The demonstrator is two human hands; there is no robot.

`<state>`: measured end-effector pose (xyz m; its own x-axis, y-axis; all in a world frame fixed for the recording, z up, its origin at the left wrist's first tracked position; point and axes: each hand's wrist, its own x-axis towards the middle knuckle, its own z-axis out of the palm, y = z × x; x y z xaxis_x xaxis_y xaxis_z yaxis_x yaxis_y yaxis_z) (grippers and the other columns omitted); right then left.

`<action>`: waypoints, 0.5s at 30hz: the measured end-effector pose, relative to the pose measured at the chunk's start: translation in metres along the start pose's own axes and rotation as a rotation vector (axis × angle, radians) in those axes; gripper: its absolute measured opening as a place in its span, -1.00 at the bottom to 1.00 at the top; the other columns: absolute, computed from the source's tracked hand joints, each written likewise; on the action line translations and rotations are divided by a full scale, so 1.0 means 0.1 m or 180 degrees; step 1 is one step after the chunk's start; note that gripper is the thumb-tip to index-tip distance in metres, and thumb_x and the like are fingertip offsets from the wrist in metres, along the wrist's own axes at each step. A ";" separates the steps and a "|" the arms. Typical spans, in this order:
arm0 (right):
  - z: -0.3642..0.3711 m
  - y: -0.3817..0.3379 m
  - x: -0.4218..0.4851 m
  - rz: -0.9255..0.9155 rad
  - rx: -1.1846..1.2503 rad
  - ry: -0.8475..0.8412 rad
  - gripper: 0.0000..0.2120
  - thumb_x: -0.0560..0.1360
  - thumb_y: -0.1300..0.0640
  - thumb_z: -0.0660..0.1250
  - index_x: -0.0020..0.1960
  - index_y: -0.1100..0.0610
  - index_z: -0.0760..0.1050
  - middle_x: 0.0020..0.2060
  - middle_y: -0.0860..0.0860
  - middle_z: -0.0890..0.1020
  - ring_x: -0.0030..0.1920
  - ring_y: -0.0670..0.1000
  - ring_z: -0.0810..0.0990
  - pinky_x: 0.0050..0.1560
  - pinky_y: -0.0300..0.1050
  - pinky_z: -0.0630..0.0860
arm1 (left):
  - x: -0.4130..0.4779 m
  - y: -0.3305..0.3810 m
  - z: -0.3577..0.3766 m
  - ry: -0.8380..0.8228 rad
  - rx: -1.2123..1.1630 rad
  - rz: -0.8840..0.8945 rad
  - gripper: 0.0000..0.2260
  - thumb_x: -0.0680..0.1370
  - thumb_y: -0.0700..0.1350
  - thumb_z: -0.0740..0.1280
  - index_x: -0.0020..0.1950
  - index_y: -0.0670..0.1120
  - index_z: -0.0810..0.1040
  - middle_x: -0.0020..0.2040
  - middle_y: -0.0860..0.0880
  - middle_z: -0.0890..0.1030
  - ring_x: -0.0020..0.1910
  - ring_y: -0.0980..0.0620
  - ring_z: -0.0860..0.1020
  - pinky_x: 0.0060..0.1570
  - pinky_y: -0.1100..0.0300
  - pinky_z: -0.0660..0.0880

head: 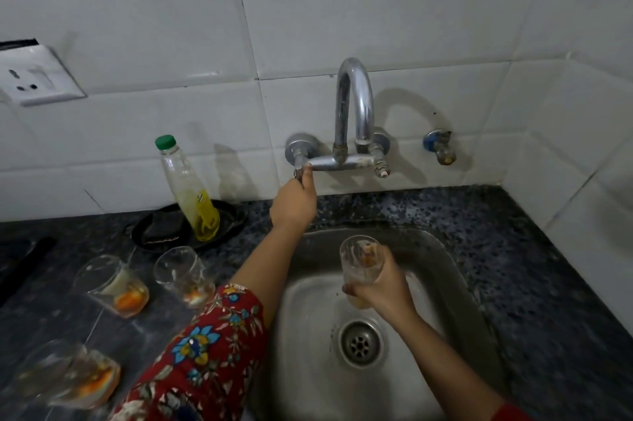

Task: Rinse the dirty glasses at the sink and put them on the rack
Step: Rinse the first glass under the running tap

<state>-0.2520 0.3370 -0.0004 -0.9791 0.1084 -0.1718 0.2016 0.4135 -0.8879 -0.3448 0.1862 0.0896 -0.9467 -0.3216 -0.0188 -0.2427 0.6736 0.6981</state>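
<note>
My right hand (380,287) grips a clear glass (361,259) with orange residue, held upright over the steel sink (455,269) below the spout of the wall tap (354,105). No water runs from the spout. My left hand (294,203) is stretched up and closed around the tap's left handle (298,171). Three dirty glasses with orange dregs stand on the counter to the left: one (114,285), another (183,275) near the sink rim, and a blurred one (68,376) at the front. No rack is in view.
A green-capped bottle (188,187) with yellow liquid stands in a black dish (191,225) holding a scrub pad, behind the glasses. A wall socket (37,76) is at far left, a small valve (440,146) right of the tap. Dark granite counter (534,249) surrounds the sink.
</note>
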 end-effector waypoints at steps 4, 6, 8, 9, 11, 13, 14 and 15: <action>0.03 -0.01 0.01 -0.0077 0.0118 0.0000 -0.27 0.14 0.16 0.63 0.21 0.00 0.35 -0.02 -0.13 0.53 0.02 -0.05 0.53 -0.01 -0.18 0.46 | 0.04 -0.07 0.02 -0.0073 -0.0472 -0.0090 -0.27 0.57 0.32 -0.18 -0.02 -0.19 0.58 -0.08 -0.20 0.65 -0.10 -0.18 0.59 -0.05 -0.02 0.50; 0.03 -0.01 0.01 -0.0100 0.0168 -0.0013 -0.27 0.15 0.17 0.63 0.21 0.01 0.35 -0.01 -0.12 0.52 0.02 -0.06 0.52 0.00 -0.18 0.46 | 0.03 -0.08 0.02 -0.0092 -0.0702 -0.0103 -0.36 0.59 0.29 -0.17 -0.05 -0.14 0.54 -0.06 -0.22 0.66 -0.06 -0.19 0.59 0.05 -0.06 0.50; 0.03 -0.02 0.01 -0.0118 0.0201 -0.0024 -0.28 0.15 0.17 0.63 0.21 0.01 0.35 -0.01 -0.12 0.52 0.02 -0.06 0.51 -0.01 -0.19 0.44 | 0.01 -0.07 0.01 -0.0148 -0.0876 -0.0109 -0.42 0.60 0.27 -0.16 -0.10 -0.09 0.49 -0.03 -0.24 0.66 -0.03 -0.20 0.59 0.13 -0.10 0.48; 0.04 -0.02 0.01 -0.0135 0.0216 -0.0032 -0.28 0.16 0.17 0.63 0.20 0.00 0.35 -0.01 -0.12 0.52 0.02 -0.07 0.51 -0.01 -0.19 0.44 | 0.02 -0.08 0.01 -0.0213 -0.0984 -0.0106 -0.42 0.59 0.29 -0.15 -0.11 -0.08 0.49 -0.02 -0.25 0.66 -0.01 -0.21 0.60 0.17 -0.11 0.47; 0.04 -0.01 0.00 -0.0195 0.0242 -0.0048 -0.30 0.15 0.18 0.63 0.16 -0.04 0.34 -0.01 -0.13 0.52 0.03 -0.06 0.51 0.01 -0.17 0.45 | 0.01 -0.09 0.00 -0.0464 -0.1379 -0.0153 -0.31 0.48 0.43 -0.15 0.02 -0.07 0.54 0.10 -0.24 0.63 0.09 -0.21 0.58 0.24 -0.11 0.42; 0.04 0.01 0.01 -0.0236 0.0289 -0.0050 -0.30 0.14 0.19 0.63 0.14 -0.05 0.34 0.00 -0.12 0.53 0.05 -0.05 0.53 0.05 -0.14 0.47 | -0.04 -0.14 0.02 -0.0710 -0.1794 -0.0286 -0.22 0.40 0.51 -0.13 0.24 0.00 0.48 0.18 -0.12 0.58 0.18 -0.15 0.52 0.19 -0.02 0.40; 0.03 0.02 0.01 -0.0242 0.0315 -0.0052 -0.30 0.14 0.19 0.63 0.14 -0.05 0.34 0.00 -0.12 0.54 0.06 -0.04 0.53 0.05 -0.13 0.48 | -0.09 -0.19 0.04 -0.0768 -0.1946 -0.0328 -0.28 0.45 0.48 -0.11 0.29 0.03 0.45 0.16 -0.07 0.56 0.18 -0.11 0.51 0.12 0.05 0.38; 0.02 0.03 0.02 -0.0250 0.0331 -0.0066 -0.31 0.14 0.20 0.63 0.13 -0.05 0.34 -0.01 -0.13 0.54 0.05 -0.04 0.54 0.03 -0.14 0.48 | -0.13 -0.27 0.08 -0.0793 -0.2017 -0.0374 -0.32 0.50 0.42 -0.11 0.36 0.03 0.41 0.17 -0.07 0.54 0.19 -0.11 0.51 0.10 0.07 0.36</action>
<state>-0.2530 0.3361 -0.0041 -0.9923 0.0602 -0.1078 0.1216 0.3240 -0.9382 -0.3280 0.1777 0.0653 -0.9605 -0.1552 -0.2309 -0.2479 0.1004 0.9636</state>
